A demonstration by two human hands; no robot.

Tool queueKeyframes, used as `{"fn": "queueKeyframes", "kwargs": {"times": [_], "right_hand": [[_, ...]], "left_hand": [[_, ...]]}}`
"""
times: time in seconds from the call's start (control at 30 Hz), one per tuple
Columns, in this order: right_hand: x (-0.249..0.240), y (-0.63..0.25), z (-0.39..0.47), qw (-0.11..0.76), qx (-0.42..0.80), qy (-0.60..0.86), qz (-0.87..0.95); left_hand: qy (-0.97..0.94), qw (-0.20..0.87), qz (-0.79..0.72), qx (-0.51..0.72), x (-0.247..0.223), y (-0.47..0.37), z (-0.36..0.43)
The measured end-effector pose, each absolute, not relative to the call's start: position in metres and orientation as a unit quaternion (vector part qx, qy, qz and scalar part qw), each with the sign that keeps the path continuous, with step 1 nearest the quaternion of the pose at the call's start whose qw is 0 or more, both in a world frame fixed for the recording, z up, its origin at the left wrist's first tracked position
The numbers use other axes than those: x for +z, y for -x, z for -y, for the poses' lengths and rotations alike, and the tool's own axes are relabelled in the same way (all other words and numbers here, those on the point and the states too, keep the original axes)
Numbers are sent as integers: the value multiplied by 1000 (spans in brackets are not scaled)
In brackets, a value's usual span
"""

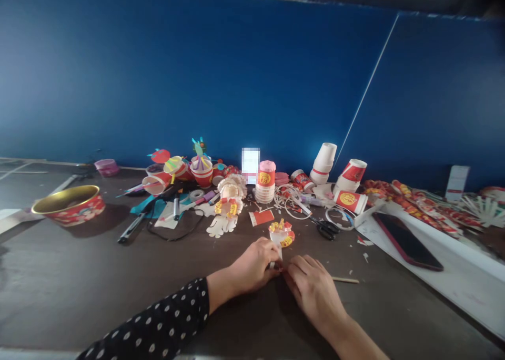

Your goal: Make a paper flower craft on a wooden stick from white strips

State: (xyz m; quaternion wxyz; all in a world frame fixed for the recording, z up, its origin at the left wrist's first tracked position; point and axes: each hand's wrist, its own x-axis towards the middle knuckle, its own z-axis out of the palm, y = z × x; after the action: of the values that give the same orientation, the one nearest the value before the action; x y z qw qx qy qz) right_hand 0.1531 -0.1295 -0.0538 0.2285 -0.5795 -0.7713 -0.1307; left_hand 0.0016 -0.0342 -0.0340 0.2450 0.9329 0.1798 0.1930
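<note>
Near the middle of the dark table, my left hand (pixel 256 265) is closed in a pinch around the lower end of a white, red and yellow paper cutout (pixel 284 235). A small dark item with a white band shows between its fingers. My right hand (pixel 313 291) is beside it, fingers curled together and tips meeting the left fingertips; what they hold, if anything, is hidden. A thin wooden stick (pixel 347 280) lies to the right of my right hand, its near end behind that hand.
Behind my hands are black scissors (pixel 327 228), a red paper piece (pixel 261 217) and a cup stack (pixel 266 178). A red-gold bowl (pixel 74 213) and a box cutter (pixel 132 228) lie left. At right, a phone (pixel 408 242) rests on a white tray (pixel 465 289).
</note>
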Motion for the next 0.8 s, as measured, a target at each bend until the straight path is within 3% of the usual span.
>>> {"fn": "queueKeyframes", "kwargs": {"times": [0.5, 0.8], "right_hand": [[-57, -156, 128, 254, -68, 583, 768], [-51, -156, 128, 274, 34, 585, 763]], "left_hand": [[-924, 284, -153, 204, -39, -5, 35], [-915, 315, -155, 198, -36, -2, 34]]}}
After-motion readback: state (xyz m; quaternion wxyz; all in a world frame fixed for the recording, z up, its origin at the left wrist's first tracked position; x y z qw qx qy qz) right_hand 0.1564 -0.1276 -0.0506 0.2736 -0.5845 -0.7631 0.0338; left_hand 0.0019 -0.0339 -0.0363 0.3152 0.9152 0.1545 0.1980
